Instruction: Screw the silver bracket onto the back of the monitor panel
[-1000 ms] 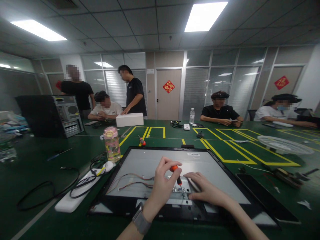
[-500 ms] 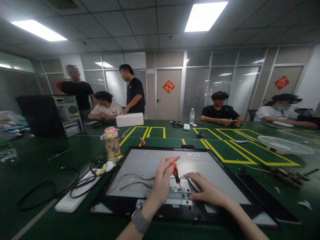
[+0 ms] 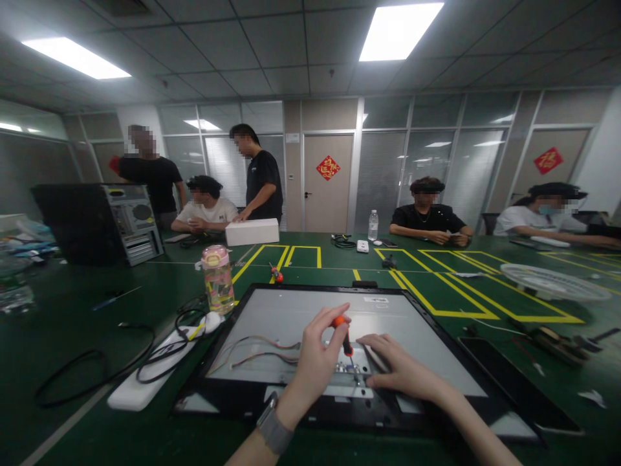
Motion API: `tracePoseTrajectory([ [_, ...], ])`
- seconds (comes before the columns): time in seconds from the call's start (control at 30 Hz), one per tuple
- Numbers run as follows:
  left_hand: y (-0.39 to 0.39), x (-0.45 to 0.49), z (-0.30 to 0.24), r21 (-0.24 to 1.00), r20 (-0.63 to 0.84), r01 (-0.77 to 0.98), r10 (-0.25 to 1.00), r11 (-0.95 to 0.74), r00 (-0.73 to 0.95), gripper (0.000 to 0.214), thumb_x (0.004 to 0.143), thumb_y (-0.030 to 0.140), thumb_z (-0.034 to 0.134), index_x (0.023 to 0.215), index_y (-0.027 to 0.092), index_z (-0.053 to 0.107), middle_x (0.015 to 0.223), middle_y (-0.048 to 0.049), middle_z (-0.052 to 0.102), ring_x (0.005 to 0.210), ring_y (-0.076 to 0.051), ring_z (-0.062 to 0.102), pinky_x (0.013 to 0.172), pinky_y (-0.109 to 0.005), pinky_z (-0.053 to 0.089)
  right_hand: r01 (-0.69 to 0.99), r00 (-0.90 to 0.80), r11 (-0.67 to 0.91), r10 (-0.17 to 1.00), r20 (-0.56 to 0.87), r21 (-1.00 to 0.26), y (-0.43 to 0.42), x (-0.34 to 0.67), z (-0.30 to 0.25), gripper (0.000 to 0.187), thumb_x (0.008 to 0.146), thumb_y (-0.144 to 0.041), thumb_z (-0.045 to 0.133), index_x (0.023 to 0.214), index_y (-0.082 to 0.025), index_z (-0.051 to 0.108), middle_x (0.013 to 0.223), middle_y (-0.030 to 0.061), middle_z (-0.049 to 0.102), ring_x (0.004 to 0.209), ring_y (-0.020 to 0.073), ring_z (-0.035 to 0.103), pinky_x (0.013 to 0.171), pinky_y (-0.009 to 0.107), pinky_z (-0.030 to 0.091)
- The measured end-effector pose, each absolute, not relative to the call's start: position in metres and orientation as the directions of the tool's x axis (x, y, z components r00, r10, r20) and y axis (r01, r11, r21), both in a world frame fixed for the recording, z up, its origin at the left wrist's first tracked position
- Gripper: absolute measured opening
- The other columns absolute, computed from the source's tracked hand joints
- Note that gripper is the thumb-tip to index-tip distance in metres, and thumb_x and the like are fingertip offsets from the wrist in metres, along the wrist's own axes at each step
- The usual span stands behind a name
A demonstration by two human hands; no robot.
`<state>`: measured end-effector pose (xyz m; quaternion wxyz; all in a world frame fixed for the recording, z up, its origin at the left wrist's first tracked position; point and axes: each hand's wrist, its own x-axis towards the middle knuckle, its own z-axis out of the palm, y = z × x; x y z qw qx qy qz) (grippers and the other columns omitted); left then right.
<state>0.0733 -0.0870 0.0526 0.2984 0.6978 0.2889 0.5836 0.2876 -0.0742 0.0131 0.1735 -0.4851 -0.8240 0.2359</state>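
Note:
In front of me a display panel [image 3: 286, 310] lies flat, its grey metal back facing up inside a black frame. My left hand [image 3: 315, 346] is closed around the handle of an orange-and-black screwdriver [image 3: 346, 343], which leans slightly with its tip down. Its shaft meets a small metal bracket [image 3: 361, 357] at the panel's near middle. My right hand [image 3: 398, 372] rests at the bracket's right side, thumb and fingers spread apart. Thin wires [image 3: 259, 356] run across the panel left of my left hand.
Left of the panel are a white power strip [image 3: 140, 387], black cables and a pink-lidded bottle [image 3: 218, 285]. A computer case [image 3: 97, 223] stands further left. A dark flat slab [image 3: 514, 382] lies on the right. Several people sit or stand across the green table [image 3: 165, 285].
The screwdriver has shifted slightly right and nearer to me, and its handle has tilted in my left hand. My right hand stays in place.

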Motion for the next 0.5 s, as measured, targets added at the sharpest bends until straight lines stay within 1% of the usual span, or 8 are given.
tracePoseTrajectory([
  [0.1,-0.0874,0.0744,0.0524,0.722,0.673,0.14,0.735,-0.677,0.086,0.019,0.081,0.022,0.062,0.097,0.02,0.072,0.08,-0.0026,0.06,0.078,-0.017,0.058,0.078,-0.03,0.046,0.72,-0.468,0.419,0.882,0.059,-0.554,-0.0737,0.2881,0.0117,0.066,0.073,-0.041,0.071,0.133,-0.024,0.048,0.138,0.0071,0.049,0.127,0.0303,0.038,0.111,0.042,0.026],
  [0.13,-0.088,0.0742,0.0525,0.716,0.677,0.162,0.732,-0.679,0.072,0.019,0.081,0.022,0.062,0.098,0.02,0.072,0.082,-0.003,0.059,0.08,-0.017,0.058,0.079,-0.03,0.046,0.719,-0.47,0.422,0.881,0.061,-0.552,-0.0737,0.2882,0.0115,0.066,0.073,-0.041,0.071,0.133,-0.024,0.048,0.138,0.0072,0.049,0.127,0.0301,0.038,0.111,0.042,0.026],
  [0.2,-0.0894,0.0734,0.0529,0.713,0.678,0.163,0.73,-0.681,0.082,0.027,0.086,0.022,0.055,0.109,0.021,0.068,0.096,-0.0061,0.06,0.091,-0.018,0.058,0.085,-0.031,0.046,0.718,-0.473,0.426,0.879,0.062,-0.55,-0.0737,0.2883,0.0116,0.066,0.073,-0.042,0.071,0.133,-0.023,0.048,0.137,0.0074,0.05,0.126,0.0299,0.039,0.111,0.042,0.026],
  [0.27,-0.0899,0.0729,0.053,0.726,0.667,0.114,0.735,-0.678,0.122,0.033,0.091,0.023,0.046,0.119,0.02,0.063,0.108,-0.009,0.06,0.098,-0.019,0.058,0.088,-0.033,0.046,0.719,-0.476,0.427,0.877,0.06,-0.548,-0.0738,0.2883,0.0119,0.066,0.073,-0.042,0.071,0.132,-0.023,0.049,0.136,0.0077,0.05,0.126,0.0298,0.039,0.11,0.042,0.027],
  [0.3,-0.0897,0.0731,0.0527,0.732,0.662,0.092,0.737,-0.675,0.136,0.034,0.092,0.022,0.044,0.121,0.019,0.062,0.109,-0.0094,0.062,0.098,-0.019,0.059,0.087,-0.033,0.046,0.718,-0.478,0.429,0.877,0.059,-0.548,-0.0738,0.2883,0.012,0.066,0.073,-0.043,0.071,0.132,-0.023,0.049,0.136,0.0077,0.05,0.126,0.0298,0.04,0.109,0.042,0.028],
  [0.4,-0.0882,0.0745,0.051,0.728,0.666,0.109,0.736,-0.677,0.123,0.027,0.086,0.022,0.054,0.11,0.019,0.067,0.091,-0.0056,0.065,0.085,-0.017,0.061,0.081,-0.031,0.048,0.712,-0.481,0.435,0.874,0.068,-0.551,-0.0737,0.2881,0.0123,0.066,0.074,-0.045,0.07,0.132,-0.022,0.049,0.136,0.008,0.05,0.124,0.0299,0.04,0.107,0.041,0.031],
  [0.47,-0.0879,0.0748,0.0505,0.713,0.678,0.154,0.729,-0.684,0.095,0.02,0.082,0.022,0.061,0.099,0.019,0.071,0.082,-0.0028,0.061,0.077,-0.016,0.059,0.078,-0.029,0.047,0.711,-0.482,0.437,0.873,0.072,-0.551,-0.0738,0.2879,0.0127,0.066,0.074,-0.045,0.069,0.132,-0.022,0.049,0.135,0.008,0.05,0.124,0.0301,0.04,0.107,0.042,0.031],
  [0.5,-0.0882,0.0745,0.0507,0.711,0.679,0.169,0.729,-0.683,0.088,0.019,0.082,0.023,0.061,0.098,0.02,0.071,0.082,-0.0026,0.059,0.076,-0.015,0.058,0.077,-0.029,0.047,0.712,-0.479,0.435,0.875,0.071,-0.552,-0.074,0.2878,0.013,0.066,0.074,-0.045,0.069,0.132,-0.022,0.049,0.135,0.0079,0.05,0.124,0.0303,0.04,0.107,0.042,0.031],
])
